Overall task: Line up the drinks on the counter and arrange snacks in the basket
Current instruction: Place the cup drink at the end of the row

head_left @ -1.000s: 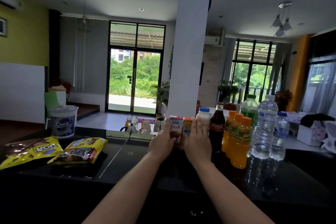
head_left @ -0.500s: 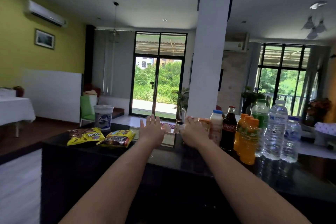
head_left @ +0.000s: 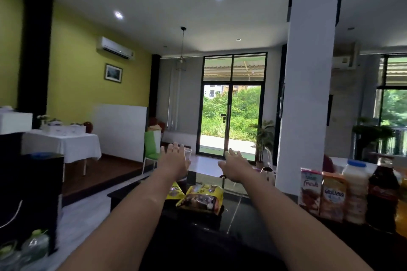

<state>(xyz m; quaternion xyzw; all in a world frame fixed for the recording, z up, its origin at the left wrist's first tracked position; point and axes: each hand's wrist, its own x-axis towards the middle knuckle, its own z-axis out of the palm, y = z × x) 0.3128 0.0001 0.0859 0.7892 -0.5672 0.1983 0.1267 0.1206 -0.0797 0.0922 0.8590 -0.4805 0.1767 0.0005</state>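
On the black counter [head_left: 253, 224] a row of drinks stands at the right: a pink milk carton [head_left: 310, 191], an orange carton [head_left: 333, 197], a white bottle with a blue cap [head_left: 355, 191] and a cola bottle [head_left: 383, 193]. Two yellow snack bags lie further left, one [head_left: 202, 199] in full view, the other [head_left: 174, 192] half hidden by my left forearm. My left hand [head_left: 175, 159] and my right hand [head_left: 234, 166] reach out above the bags, fingers spread, holding nothing. A white tub [head_left: 188, 153] peeks from behind my left hand. No basket is in view.
A white pillar [head_left: 308, 94] rises behind the counter next to the cartons. A white kettle [head_left: 267, 172] stands near its foot. A black cabinet [head_left: 30, 202] with bottles at its base is at the left, and a white-clothed table [head_left: 66, 145] beyond it.
My hands have let go of the cartons and moved left over the snack bags. The view has swung left, so the drinks now sit at the right edge.
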